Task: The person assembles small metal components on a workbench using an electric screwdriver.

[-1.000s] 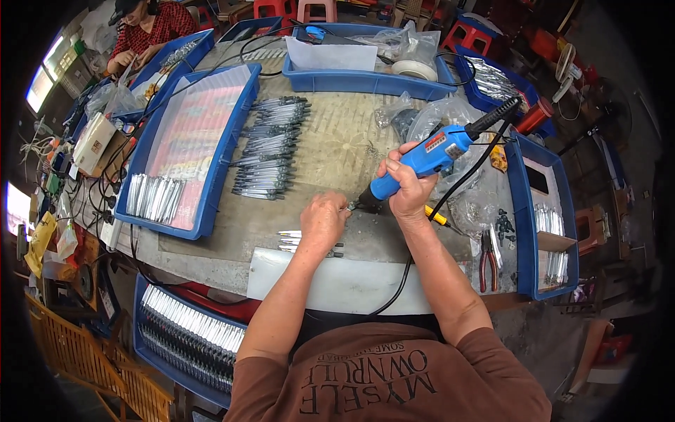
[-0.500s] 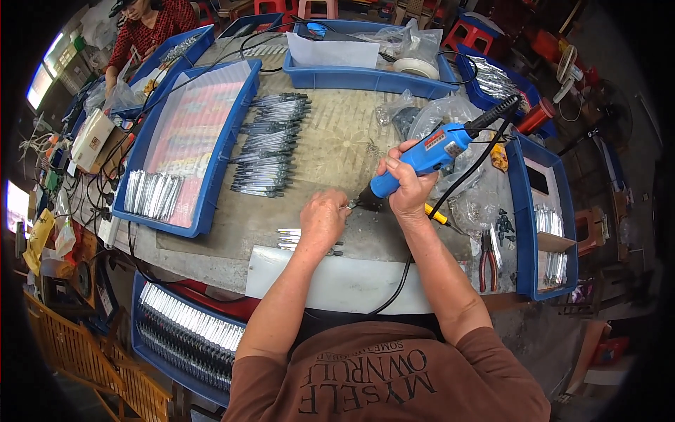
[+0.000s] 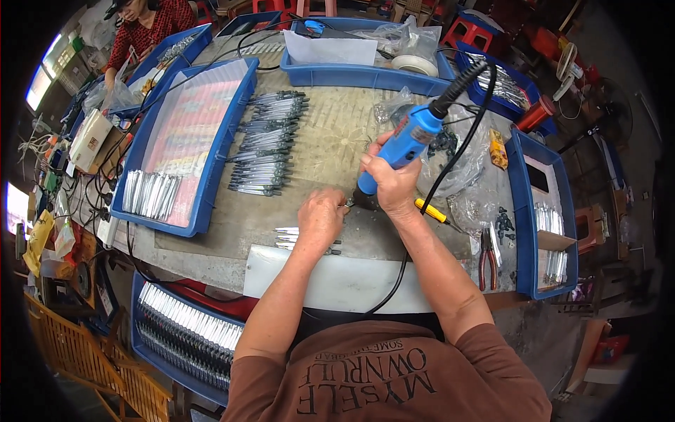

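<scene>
My right hand (image 3: 394, 184) grips a blue corded electric screwdriver (image 3: 406, 144), tilted with its dark nose down and to the left. That nose is close to the fingertips of my left hand (image 3: 321, 216), which pinch a small shiny part; fingers and tool hide most of it, so I cannot make out its kind. Just below my left hand lie several slim silver-and-dark pen-like sticks (image 3: 287, 234). A long stack of similar dark-ended sticks (image 3: 261, 144) rests farther off to the left.
At left is a blue tray (image 3: 211, 211); another blue tray (image 3: 517, 211) is at right. A yellow screwdriver (image 3: 432, 211) and red-handled pliers (image 3: 487, 267) lie right of my right hand. The tool's black cord (image 3: 457, 158) crosses the table. A co-worker (image 3: 158, 32) sits far left.
My right hand has shifted a little left, bringing the electric screwdriver more upright, its rear end swinging left. My left hand has stayed nearly in place, still pinching.
</scene>
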{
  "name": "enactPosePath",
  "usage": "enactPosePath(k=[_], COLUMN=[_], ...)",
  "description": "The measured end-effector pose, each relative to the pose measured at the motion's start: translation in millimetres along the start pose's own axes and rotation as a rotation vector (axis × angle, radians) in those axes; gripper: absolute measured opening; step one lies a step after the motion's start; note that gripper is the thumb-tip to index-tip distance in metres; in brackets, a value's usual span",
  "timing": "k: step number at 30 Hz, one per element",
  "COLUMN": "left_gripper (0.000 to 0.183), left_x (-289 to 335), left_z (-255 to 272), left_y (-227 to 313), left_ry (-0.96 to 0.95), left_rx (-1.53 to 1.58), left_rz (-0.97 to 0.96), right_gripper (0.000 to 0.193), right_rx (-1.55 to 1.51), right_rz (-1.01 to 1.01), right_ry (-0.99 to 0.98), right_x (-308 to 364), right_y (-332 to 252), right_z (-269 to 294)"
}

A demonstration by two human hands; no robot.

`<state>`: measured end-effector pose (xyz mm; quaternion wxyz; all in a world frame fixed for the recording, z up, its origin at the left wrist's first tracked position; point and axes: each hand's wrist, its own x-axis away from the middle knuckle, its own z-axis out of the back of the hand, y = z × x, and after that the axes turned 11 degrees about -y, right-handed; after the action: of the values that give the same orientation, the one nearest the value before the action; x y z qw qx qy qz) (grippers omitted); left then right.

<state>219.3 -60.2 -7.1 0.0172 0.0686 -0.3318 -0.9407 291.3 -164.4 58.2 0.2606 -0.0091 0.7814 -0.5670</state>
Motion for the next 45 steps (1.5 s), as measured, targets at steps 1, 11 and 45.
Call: enactPosePath(k=[1,11,45], left_gripper=[0.013,0.009,0.01], left_x=[0,-1,7], left_z=[0,1,7], left_y=[0,3,1], left_ry=[-0.002,-0.019,-0.121], left_rx=[0.002,0.01,-0.083], left_rz=[0.002,0.013,-0.284], right_gripper=[0.028,0.018,0.029], right_rx=[0.025,0.413,-0.139], right_rz=[-0.017,0.038,0.127], right_ry=[-0.03,-0.111,0.163], right_x=[0,-9,26], right_y=[2,4,-28], right_z=[-2,-20,29])
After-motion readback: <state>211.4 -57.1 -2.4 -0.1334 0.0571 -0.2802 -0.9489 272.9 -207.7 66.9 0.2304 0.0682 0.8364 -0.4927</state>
